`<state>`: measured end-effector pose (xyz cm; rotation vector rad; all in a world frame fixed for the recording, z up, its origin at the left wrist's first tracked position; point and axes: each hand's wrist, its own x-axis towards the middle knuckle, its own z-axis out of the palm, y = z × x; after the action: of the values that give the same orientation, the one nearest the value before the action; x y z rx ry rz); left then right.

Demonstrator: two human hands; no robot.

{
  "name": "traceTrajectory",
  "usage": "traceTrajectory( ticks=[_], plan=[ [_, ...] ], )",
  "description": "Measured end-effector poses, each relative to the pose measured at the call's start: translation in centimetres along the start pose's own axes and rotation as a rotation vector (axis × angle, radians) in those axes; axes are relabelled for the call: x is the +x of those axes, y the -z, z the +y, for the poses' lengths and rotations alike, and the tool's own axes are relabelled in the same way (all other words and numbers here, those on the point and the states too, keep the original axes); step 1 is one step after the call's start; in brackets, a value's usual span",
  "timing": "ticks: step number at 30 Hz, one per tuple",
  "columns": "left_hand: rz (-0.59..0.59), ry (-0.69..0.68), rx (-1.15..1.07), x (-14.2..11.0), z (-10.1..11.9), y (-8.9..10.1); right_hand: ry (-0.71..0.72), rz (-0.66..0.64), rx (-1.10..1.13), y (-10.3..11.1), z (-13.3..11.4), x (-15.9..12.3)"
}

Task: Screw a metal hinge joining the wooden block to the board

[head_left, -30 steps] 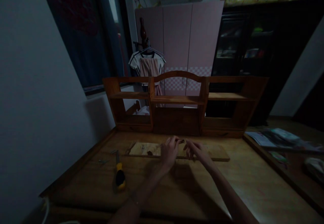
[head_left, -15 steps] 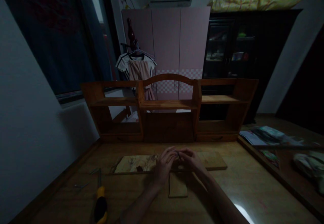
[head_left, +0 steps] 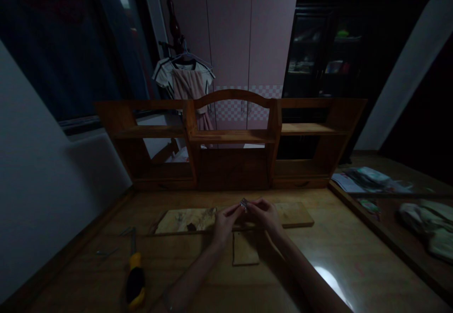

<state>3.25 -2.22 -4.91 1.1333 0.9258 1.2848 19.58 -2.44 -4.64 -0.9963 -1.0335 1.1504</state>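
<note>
My left hand (head_left: 224, 222) and my right hand (head_left: 264, 216) meet above a wooden desk (head_left: 339, 266), fingers pinched together on a small shiny metal piece (head_left: 244, 204) held between them. Under the hands lies a long flat wooden board (head_left: 184, 219), running left to right. A small square wooden piece (head_left: 245, 253) rests on the desk just in front of the board, between my forearms. The room is dim, so I cannot make out what the metal piece is.
A yellow and black screwdriver (head_left: 135, 280) lies at the front left, with loose metal bits (head_left: 106, 252) beside it. A wooden shelf unit (head_left: 231, 136) stands at the back of the desk. Papers and cloth (head_left: 371, 178) lie on the right.
The view has tilted down and shifted. My hands have closed together and lifted a small metal piece. The small square wooden piece now shows on the desk in front of the board.
</note>
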Motion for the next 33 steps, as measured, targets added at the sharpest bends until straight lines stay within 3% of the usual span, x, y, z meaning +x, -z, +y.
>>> traceTrajectory(
  ticks=[11, 21, 27, 33],
  plan=[
    [0.059, -0.073, 0.051, 0.6, -0.2, 0.3, -0.063, -0.108, 0.058, -0.3, -1.0, -0.8],
    [0.099, -0.279, 0.151, 0.7, 0.2, 0.6, -0.024, -0.177, 0.053, -1.0, -1.4, -1.4],
    [0.125, -0.281, 0.185, 0.6, 0.5, 0.7, -0.010, -0.204, 0.002, -0.8, -1.6, -1.3],
    [0.070, -0.275, 0.191, 0.6, 0.5, 0.7, 0.018, -0.246, -0.035, -0.6, -1.7, -1.1]
  ],
)
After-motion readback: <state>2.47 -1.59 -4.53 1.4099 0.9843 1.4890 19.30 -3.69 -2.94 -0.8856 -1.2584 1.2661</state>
